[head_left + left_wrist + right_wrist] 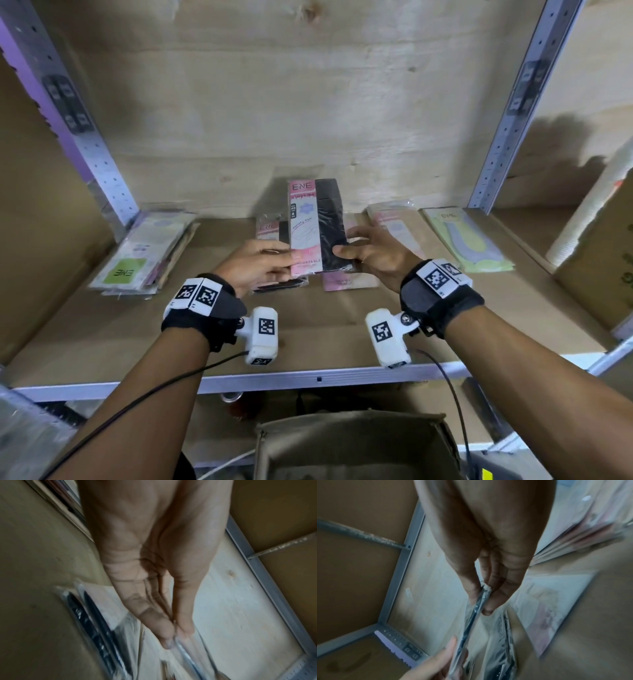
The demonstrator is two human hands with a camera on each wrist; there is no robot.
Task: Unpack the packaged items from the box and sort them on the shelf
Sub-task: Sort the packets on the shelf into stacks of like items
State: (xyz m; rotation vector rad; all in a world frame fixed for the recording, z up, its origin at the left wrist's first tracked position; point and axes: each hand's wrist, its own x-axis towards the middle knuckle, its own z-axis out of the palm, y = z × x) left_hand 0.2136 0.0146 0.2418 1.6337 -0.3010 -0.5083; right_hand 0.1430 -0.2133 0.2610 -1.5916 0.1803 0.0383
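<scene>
Both hands hold one flat pink-and-black packet (317, 226) upright above the middle of the shelf board (308, 329). My left hand (263, 263) pinches its left edge between thumb and fingers, seen edge-on in the left wrist view as the packet (184, 654) below the fingertips (169, 635). My right hand (363, 251) pinches the right edge; the packet (479, 604) shows as a thin shiny edge between thumb and fingers. A similar pink-and-black packet (269, 228) lies on the shelf behind the left hand.
A stack of packets with a green label (144, 253) lies at the shelf's left. Beige packets (394, 222) and a green-and-grey one (467, 240) lie to the right. An open cardboard box (356, 448) sits below the shelf's metal front rail (318, 378). Cartons (603, 257) stand at right.
</scene>
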